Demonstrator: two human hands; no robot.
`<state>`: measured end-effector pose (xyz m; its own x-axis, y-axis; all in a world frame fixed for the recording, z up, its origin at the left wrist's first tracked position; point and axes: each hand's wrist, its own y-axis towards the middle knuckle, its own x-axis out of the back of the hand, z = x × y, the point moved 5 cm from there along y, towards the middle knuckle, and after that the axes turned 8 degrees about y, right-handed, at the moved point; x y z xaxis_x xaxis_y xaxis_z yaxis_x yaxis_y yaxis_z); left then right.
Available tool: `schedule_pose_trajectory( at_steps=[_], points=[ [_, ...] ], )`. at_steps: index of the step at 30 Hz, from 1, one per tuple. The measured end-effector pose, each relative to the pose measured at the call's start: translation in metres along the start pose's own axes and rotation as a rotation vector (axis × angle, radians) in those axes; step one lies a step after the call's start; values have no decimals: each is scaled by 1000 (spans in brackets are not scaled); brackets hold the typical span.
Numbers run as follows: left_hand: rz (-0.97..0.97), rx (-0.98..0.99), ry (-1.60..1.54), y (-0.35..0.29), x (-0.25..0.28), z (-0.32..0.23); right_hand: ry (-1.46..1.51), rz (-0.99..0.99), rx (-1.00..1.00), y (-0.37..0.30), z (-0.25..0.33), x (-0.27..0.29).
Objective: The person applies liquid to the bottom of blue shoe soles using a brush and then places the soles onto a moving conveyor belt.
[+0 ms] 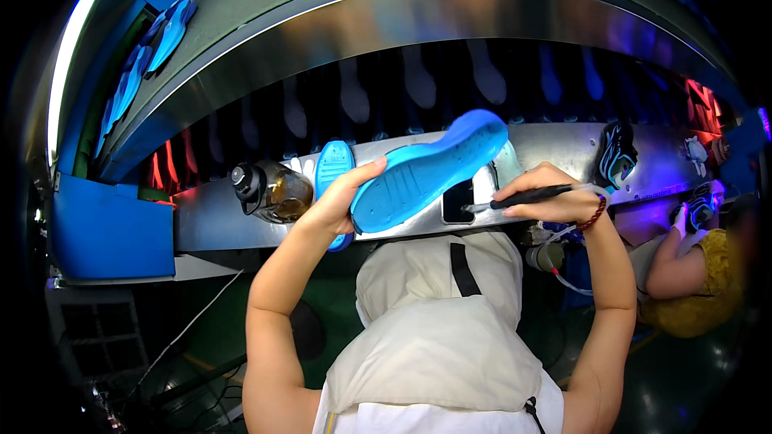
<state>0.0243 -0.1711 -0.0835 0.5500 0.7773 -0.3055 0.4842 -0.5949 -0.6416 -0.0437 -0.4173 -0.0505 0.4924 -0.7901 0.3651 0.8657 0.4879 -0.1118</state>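
My left hand (pixel 342 201) grips one end of a bright blue shoe sole (pixel 430 177), tilted up above the metal bench with its hollowed side showing. Between the fingers of my right hand (pixel 555 197) is a brush (pixel 531 196) with a dark handle; a pale tube seems to run from its back end. The brush tip points left, close beside the sole and over a dark rectangular patch (pixel 457 202) on the bench. A second blue sole (pixel 334 162) lies beneath my left hand, partly hidden by it.
A dark-lidded bottle (pixel 277 191) with amber contents stands left on the bench (pixel 213 221). Shoe uppers (pixel 617 157) sit at the right. Beyond, a curved metal housing (pixel 386 28) overhangs hanging foot-shaped forms. A co-worker's arm (pixel 674 269) is at far right. Blue soles (pixel 170 36) line the upper left.
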Motion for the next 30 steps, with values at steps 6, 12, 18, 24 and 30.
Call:
schedule_pose_trajectory(
  at_steps=[6, 12, 18, 24, 30],
  points=[
    [126, -132, -304, 20, -36, -2, 358, -350, 239, 24, 9, -25],
    [250, -97, -476, 25, -37, 13, 422, -694, 151, 22, -47, 2],
    [102, -185, -444, 36, -31, 13, 123, -943, 215, 35, -49, -3],
    [41, -158, -372, 35, -26, 23, -76, -1185, 161, 39, -60, 1],
    [114, -177, -416, 39, -18, 22, -255, -941, 331, 39, -9, -50]
  ],
)
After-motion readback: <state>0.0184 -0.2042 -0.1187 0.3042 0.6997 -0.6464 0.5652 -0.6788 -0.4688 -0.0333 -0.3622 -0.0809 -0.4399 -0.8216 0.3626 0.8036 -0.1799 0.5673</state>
